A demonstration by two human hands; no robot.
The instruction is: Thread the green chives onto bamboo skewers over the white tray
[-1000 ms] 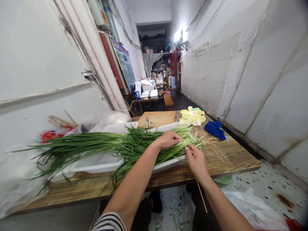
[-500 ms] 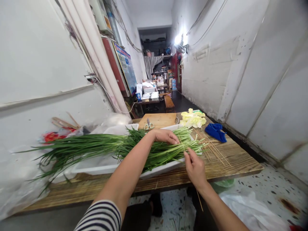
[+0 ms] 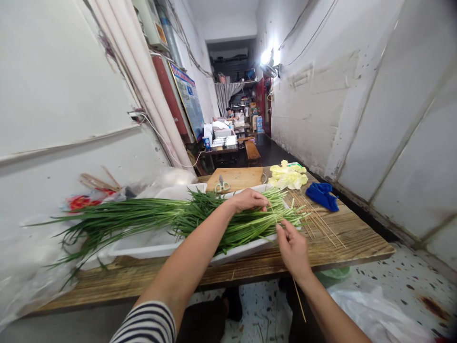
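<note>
My right hand [image 3: 293,245] is closed around a thin bamboo skewer [image 3: 299,300], whose lower end sticks out beneath the palm over the table's front edge. The skewer's upper part slants up to the fingertips of my left hand [image 3: 248,200], which are pinched together just above the pale stem ends. What those fingers hold at the skewer's tip is too small to make out. Under both hands lies a large pile of green chives [image 3: 235,231], stems to the right and long leaves trailing left. The pile rests across a white tray [image 3: 143,250].
Loose skewers [image 3: 317,219] lie right of the chives, near a blue cloth [image 3: 322,196] and pale cabbage leaves [image 3: 288,176]. Behind the tray are a wooden cutting board [image 3: 237,177] and scissors [image 3: 222,185]. Plastic bags [image 3: 32,271] crowd the left. A person sits far back.
My left hand has lifted slightly and moved a little right, off the stems. More of the skewer shows between the two hands. The view has shifted slightly.
</note>
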